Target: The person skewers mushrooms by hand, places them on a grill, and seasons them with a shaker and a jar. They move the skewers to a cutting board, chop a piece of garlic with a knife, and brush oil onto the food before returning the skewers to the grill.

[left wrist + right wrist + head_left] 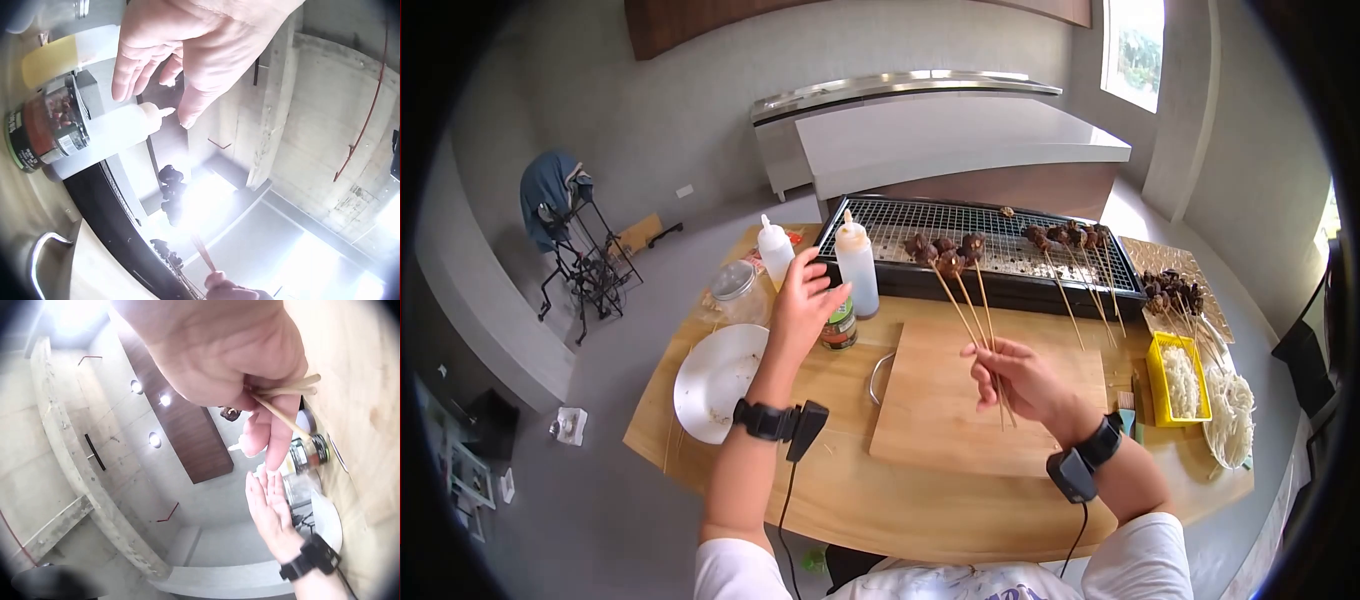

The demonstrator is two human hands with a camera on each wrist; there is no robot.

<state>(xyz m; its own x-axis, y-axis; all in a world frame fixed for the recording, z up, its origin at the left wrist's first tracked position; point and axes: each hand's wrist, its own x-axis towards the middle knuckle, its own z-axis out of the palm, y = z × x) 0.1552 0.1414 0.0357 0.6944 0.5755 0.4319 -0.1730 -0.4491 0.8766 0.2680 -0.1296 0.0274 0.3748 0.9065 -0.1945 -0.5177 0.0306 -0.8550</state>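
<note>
My right hand (1017, 378) grips the lower ends of several wooden sticks (984, 310) above the cutting board (990, 440). Dark chunks of food (945, 254) sit on their upper ends, in front of the grill (940, 225). In the right wrist view the stick ends (284, 415) poke out of the fist. My left hand (802, 305), fingers spread and empty, is raised beside the squeeze bottle with a tan tip (857, 268). Below it a labelled jar (838, 325) stands, partly hidden in the head view. The left wrist view shows the thumb and fingers (187, 50) apart near the bottle's nozzle.
More skewers (1075, 238) lie on the grill's right end, and others (1175, 292) on a board beside it. At right are a yellow basket (1160, 390), a plate of white shreds (1230, 415) and a brush (1126, 410). A white plate (710, 375) and glass jar (738, 290) stand at left.
</note>
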